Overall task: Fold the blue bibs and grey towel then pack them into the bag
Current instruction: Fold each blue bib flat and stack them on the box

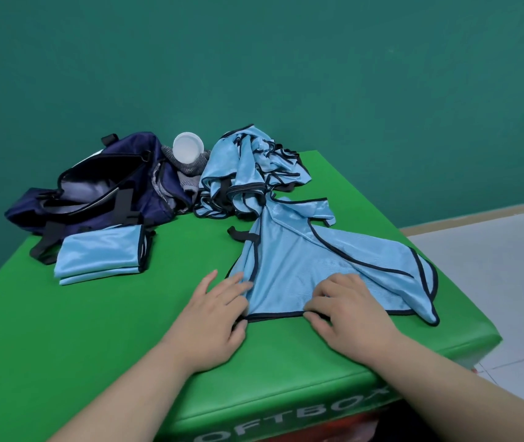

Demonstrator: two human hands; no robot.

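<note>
Well, at the near edge of the green box (94, 330) the left hand (219, 314) flattens near-straight fingers on the hem corner of the spread bib (302, 266); the right hand (347, 307) pinches the hem. The bib's far end touches the bib heap (254, 173) (slippery stuff), so tugging might drag that along.

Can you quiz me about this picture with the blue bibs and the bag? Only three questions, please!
1. True or false: the navy bag is zipped shut.
2. Where do the folded bibs lie? A: inside the bag. B: on the green soft box, in front of the bag. C: on the floor.
3. Fill in the gap: the left hand and the right hand both touch the near hem of a spread-out blue ____.

Key: 1 false, its top gapes open. 2 B. 3 bib.
</note>
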